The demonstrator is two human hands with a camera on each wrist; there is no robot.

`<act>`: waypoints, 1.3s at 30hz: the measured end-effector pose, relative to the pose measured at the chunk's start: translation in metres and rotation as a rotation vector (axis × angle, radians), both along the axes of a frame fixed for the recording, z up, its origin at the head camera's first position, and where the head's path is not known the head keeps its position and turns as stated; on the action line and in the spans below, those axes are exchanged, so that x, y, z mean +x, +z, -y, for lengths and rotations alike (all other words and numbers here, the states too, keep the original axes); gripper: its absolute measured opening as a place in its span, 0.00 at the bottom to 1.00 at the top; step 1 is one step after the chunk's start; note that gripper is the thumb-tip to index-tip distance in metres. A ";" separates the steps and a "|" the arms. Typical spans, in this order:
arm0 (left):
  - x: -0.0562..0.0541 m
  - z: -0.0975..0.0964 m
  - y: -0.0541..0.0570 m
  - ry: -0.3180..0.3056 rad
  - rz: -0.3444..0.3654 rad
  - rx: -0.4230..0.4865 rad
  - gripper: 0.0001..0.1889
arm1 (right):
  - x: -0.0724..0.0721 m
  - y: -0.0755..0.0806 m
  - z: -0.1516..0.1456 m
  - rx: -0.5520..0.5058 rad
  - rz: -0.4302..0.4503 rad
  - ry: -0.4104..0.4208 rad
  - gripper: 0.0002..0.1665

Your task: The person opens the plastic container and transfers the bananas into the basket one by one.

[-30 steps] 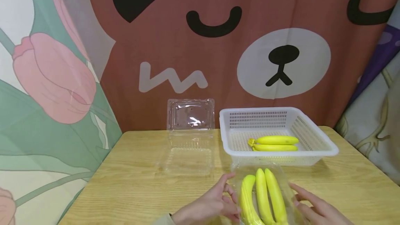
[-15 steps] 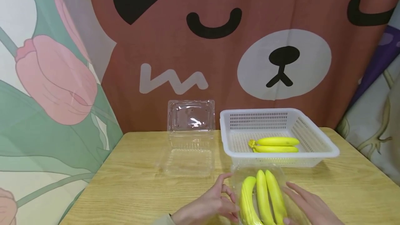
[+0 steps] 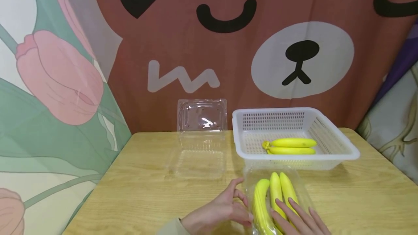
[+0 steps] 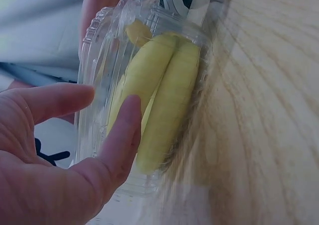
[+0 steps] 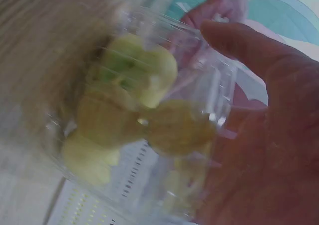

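Note:
A clear plastic clamshell box (image 3: 256, 173) lies at the table's front edge, its lid over several yellow bananas (image 3: 261, 200). My left hand (image 3: 223, 207) is at the box's left side, fingers bent loosely and their tips right at the wall. In the left wrist view, its index finger (image 4: 122, 135) overlaps the box side near the bananas. My right hand (image 3: 298, 222) lies over the lid's near right part with fingers spread, hiding the lower ends of two bananas. The blurred right wrist view has the right thumb (image 5: 232, 41) by the box's corner.
Behind the box stands a white perforated basket (image 3: 240, 151) with two bananas (image 3: 292, 150) in it. Left of the basket, a second clear clamshell (image 3: 202, 119) stands with its lid raised against the curtain (image 3: 156, 111). Wooden table (image 3: 147, 177) extends to the left.
My right hand has moved from beside the box's right edge leftward onto the lid, its fingers now spread over the bananas. The left hand stays at the left side. The head view has shifted slightly.

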State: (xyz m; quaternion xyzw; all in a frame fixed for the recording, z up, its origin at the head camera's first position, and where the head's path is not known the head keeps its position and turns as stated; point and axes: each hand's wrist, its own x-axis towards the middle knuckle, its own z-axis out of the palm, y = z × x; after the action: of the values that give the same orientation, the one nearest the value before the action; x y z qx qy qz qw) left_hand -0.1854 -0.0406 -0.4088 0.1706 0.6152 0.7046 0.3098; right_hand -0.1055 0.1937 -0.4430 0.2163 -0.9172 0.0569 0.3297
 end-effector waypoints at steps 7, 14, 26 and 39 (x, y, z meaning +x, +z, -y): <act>-0.001 0.002 -0.001 -0.044 -0.013 -0.007 0.53 | -0.005 0.004 0.001 0.022 -0.017 0.000 0.35; -0.004 0.007 -0.003 -0.090 0.035 0.052 0.51 | -0.005 0.006 -0.005 0.042 0.033 0.032 0.37; -0.006 0.005 -0.002 -0.051 0.084 0.083 0.49 | -0.012 0.017 -0.013 0.108 -0.066 0.255 0.46; -0.009 0.007 -0.003 -0.084 0.061 0.053 0.49 | -0.017 0.043 -0.015 0.233 -0.019 0.351 0.39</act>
State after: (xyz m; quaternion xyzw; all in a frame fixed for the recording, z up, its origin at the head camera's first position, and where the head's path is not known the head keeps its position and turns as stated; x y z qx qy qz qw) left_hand -0.1942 -0.0478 -0.4122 0.1830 0.5788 0.7119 0.3531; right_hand -0.1222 0.2089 -0.4000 0.4098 -0.8627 0.0051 0.2963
